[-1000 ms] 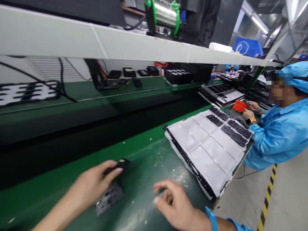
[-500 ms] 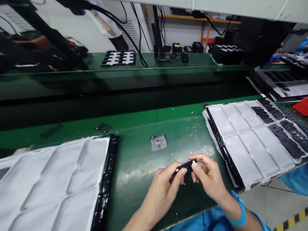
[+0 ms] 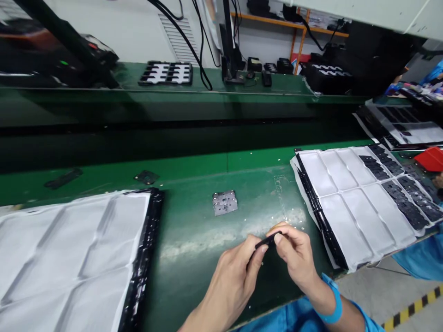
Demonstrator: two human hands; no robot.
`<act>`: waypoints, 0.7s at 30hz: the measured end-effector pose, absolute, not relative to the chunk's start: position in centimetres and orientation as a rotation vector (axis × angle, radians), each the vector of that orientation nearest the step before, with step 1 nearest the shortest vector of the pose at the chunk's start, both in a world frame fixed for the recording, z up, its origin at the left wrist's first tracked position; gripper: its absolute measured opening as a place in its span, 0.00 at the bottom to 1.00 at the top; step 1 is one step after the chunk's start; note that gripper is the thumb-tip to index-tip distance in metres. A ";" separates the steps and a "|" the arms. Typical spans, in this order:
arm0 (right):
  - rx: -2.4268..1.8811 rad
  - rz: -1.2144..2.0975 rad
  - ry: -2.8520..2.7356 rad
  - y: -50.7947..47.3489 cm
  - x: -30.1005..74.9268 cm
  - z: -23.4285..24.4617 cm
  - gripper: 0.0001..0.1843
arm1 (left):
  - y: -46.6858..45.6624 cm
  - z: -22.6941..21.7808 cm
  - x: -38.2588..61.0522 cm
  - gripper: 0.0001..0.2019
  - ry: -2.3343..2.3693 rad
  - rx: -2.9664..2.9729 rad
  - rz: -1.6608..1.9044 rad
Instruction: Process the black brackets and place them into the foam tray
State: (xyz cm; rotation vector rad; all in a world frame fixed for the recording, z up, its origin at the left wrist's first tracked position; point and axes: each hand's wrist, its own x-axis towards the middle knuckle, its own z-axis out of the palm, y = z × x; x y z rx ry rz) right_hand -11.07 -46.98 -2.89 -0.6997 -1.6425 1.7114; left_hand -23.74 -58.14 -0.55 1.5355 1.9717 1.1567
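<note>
Between my two hands is a small, thin black part [image 3: 268, 240], seen nearly edge-on and held just above the green tabletop. My left hand [image 3: 238, 267] pinches its left end between thumb and fingers. At the other end, my right hand [image 3: 294, 249] grips it the same way, its thumb pressed near the corner. A blue band [image 3: 334, 299] circles my right wrist. Beyond my hands, a flat grey plate [image 3: 224, 203] with small cut-outs lies on the table [image 3: 187, 276].
To the right lies a white-lined tray [image 3: 356, 207] with dark flat parts in its right compartments. Another white-lined tray [image 3: 76, 249] is at left. Two dark pieces, a flat part [image 3: 146, 177] and a strip [image 3: 64, 178], lie behind it. A red bin [image 3: 431, 159] stands far right.
The view has shifted slightly. Small light patches at both ends of the black part no longer show; my hands still hold it in about the same place.
</note>
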 end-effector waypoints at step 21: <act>-0.706 1.555 -1.829 -46.3 -10.8 -2.5 0.12 | -58.2 -0.3 -24.0 0.11 1.989 1.535 1.060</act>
